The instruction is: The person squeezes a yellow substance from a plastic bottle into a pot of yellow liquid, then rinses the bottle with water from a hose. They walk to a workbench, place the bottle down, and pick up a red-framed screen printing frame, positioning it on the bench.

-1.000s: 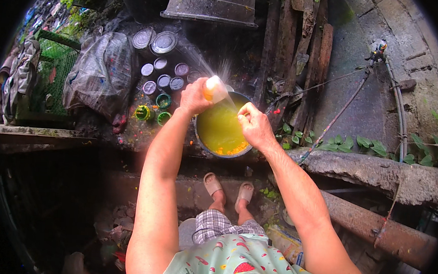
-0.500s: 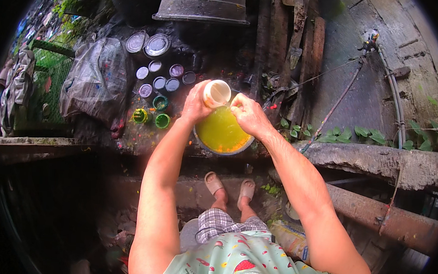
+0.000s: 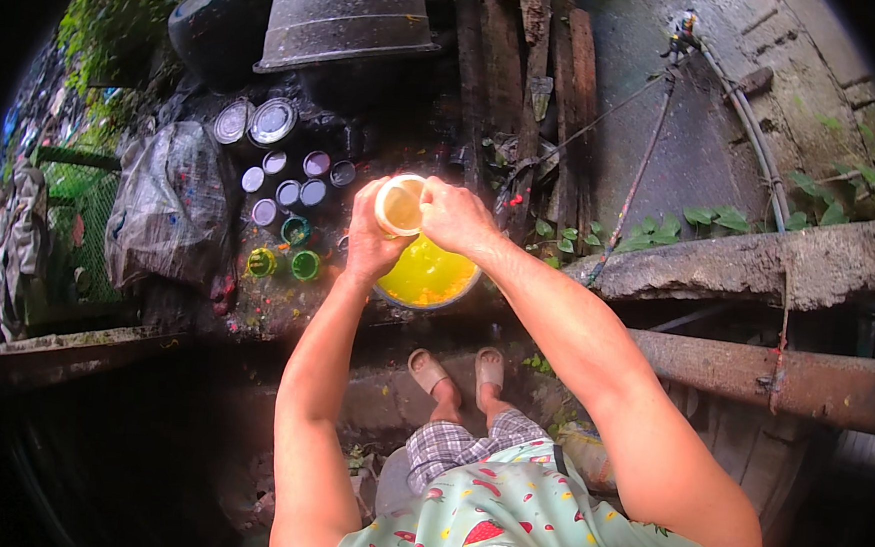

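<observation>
My left hand point(image 3: 367, 241) is wrapped round the side of a small white plastic tub point(image 3: 397, 207), whose open mouth tilts toward me. Its inside looks pale, with a yellowish tint. My right hand point(image 3: 457, 218) is closed, its curled fingers touching the right side of the tub's rim; whatever they may pinch is hidden. Below both hands sits a round basin point(image 3: 417, 306) holding bright yellow liquid point(image 3: 428, 271), with orange-yellow patches along its near edge. The hands and tub cover the basin's far side.
Several small paint pots stand at left, including a green one point(image 3: 305, 265) and a yellow one point(image 3: 261, 262). Larger lidded cans point(image 3: 272, 121) lie behind them, near a grey tub point(image 3: 348, 22). A plastic-covered heap point(image 3: 171, 202), wooden planks point(image 3: 529, 89) and a concrete ledge point(image 3: 749, 263) surround the spot.
The tub has moved slightly left and turned its mouth toward me. My right hand has come from beside the tub to its rim. The whole view has shifted a little.
</observation>
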Motion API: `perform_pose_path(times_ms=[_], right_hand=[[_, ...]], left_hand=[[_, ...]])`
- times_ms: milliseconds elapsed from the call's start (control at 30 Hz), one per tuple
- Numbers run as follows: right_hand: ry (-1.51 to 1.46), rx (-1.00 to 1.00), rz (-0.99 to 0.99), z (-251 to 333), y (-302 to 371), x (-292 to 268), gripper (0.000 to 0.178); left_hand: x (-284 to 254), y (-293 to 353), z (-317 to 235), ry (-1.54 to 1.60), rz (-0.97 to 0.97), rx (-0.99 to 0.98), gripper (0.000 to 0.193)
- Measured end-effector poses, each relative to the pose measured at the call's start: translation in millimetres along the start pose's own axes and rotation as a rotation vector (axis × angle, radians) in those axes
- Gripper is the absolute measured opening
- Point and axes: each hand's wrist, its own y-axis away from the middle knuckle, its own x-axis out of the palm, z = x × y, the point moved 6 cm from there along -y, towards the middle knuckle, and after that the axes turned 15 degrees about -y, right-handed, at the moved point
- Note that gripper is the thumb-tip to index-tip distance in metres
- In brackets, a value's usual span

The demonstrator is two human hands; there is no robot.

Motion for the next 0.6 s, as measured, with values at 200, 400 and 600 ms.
perform_pose_path(times_ms=[200,400,600], right_hand=[[0.065,0.004,0.128,9.5,13.3,-0.5,0.027],[0.059,-0.008,0.278,-3.4,14.2,2.3,0.038],[-0.04,-0.007,0.117,9.1,19.5,-14.2,0.035]], left_hand=[[5.5,17.3,-7.7,-0.108,-0.079,-0.01,0.101],[15.1,20.9,2.3,0.104,0.103,-0.216,0.101],[31.1,18.0,0.1,0.412,0.178,-0.339,0.096]])
